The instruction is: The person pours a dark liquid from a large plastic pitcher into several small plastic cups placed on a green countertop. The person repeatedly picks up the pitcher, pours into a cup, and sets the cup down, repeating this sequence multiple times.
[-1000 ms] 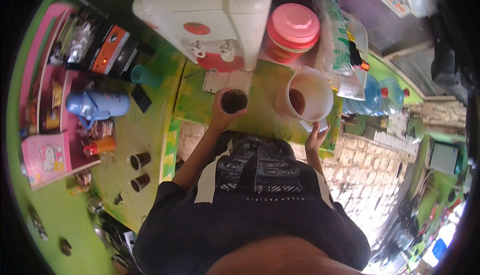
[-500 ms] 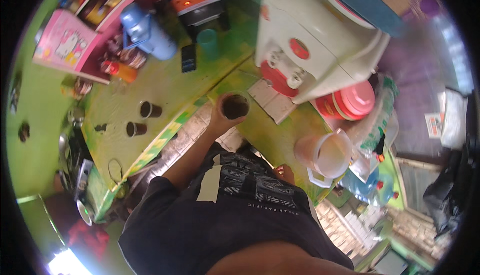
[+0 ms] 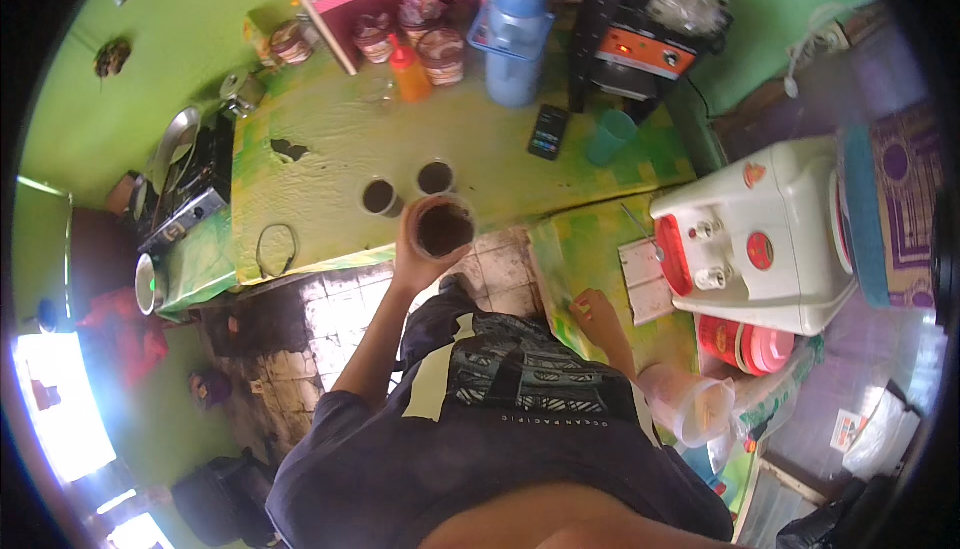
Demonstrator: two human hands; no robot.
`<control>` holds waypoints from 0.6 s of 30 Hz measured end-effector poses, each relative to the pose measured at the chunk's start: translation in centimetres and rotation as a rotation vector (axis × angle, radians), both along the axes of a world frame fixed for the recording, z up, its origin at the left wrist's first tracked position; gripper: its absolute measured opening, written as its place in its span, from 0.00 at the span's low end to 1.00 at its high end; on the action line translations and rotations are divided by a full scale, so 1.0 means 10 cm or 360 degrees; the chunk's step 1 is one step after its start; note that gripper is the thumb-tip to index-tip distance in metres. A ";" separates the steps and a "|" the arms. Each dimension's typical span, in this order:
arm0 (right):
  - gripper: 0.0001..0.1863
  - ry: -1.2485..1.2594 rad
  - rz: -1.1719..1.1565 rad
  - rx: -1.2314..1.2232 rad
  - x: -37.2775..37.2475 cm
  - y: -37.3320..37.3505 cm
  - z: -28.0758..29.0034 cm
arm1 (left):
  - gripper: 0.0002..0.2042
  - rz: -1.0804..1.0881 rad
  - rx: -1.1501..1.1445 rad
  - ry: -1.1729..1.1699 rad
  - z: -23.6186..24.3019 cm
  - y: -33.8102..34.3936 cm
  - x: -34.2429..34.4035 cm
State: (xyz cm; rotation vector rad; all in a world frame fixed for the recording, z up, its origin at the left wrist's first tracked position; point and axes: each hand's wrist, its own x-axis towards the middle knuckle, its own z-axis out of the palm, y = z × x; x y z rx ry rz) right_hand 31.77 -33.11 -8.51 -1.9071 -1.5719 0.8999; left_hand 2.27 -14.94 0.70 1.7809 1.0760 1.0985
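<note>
My left hand [image 3: 408, 254] is closed around a clear cup [image 3: 443, 227] of dark liquid, held above the gap at the front edge of the green-patterned table [image 3: 330, 129]. Just past it, two smaller cups of dark liquid stand upright on that table: a left cup [image 3: 380, 197] and a right cup [image 3: 436, 178]. My right hand [image 3: 598, 315] hovers by the edge of the side table with its fingers loosely bent and apart; I see nothing in it. Nearest to it are a white tile-like board [image 3: 650, 274] and the white water dispenser [image 3: 760, 234].
A blue thermos [image 3: 514, 44], an orange squeeze bottle [image 3: 408, 74], a phone [image 3: 547, 132] and a teal cup [image 3: 610, 137] stand or lie toward the back. On the right are a pink-lidded jug [image 3: 750, 347] and a clear plastic pitcher [image 3: 690, 409]. A stove [image 3: 190, 204] sits at the left.
My view and body have turned to the right. The held cup has come from beside the dispenser to near the two standing cups. My right hand has risen from my waist toward the side table.
</note>
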 end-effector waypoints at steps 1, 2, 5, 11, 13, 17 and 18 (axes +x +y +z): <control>0.13 -0.0041 0.0055 0.0047 -0.06 0.12 0.00 | 0.36 0.0071 0.0001 -0.0030 -0.02 0.07 -0.18; 0.13 -0.0071 0.0110 0.0011 -0.13 0.22 0.00 | 0.36 0.0148 -0.0015 -0.0037 -0.05 0.12 -0.35; 0.15 -0.0131 0.0249 -0.0166 -0.35 0.46 -0.02 | 0.37 0.0452 0.0003 -0.0048 -0.18 0.25 -0.85; 0.16 -0.0139 0.0495 -0.0474 -0.87 0.86 -0.13 | 0.38 0.0881 -0.0181 -0.0205 -0.53 0.53 -1.68; 0.16 -0.0124 0.0552 -0.0447 -1.02 0.98 -0.15 | 0.38 0.0940 -0.0104 -0.0222 -0.70 0.60 -1.87; 0.16 -0.0124 0.0638 -0.0570 -1.22 1.25 -0.13 | 0.39 0.1039 -0.0222 -0.0278 -1.02 0.77 -2.12; 0.16 -0.0103 0.0636 -0.0683 -1.22 1.31 -0.10 | 0.39 0.1041 -0.0178 -0.0262 -1.09 0.80 -2.16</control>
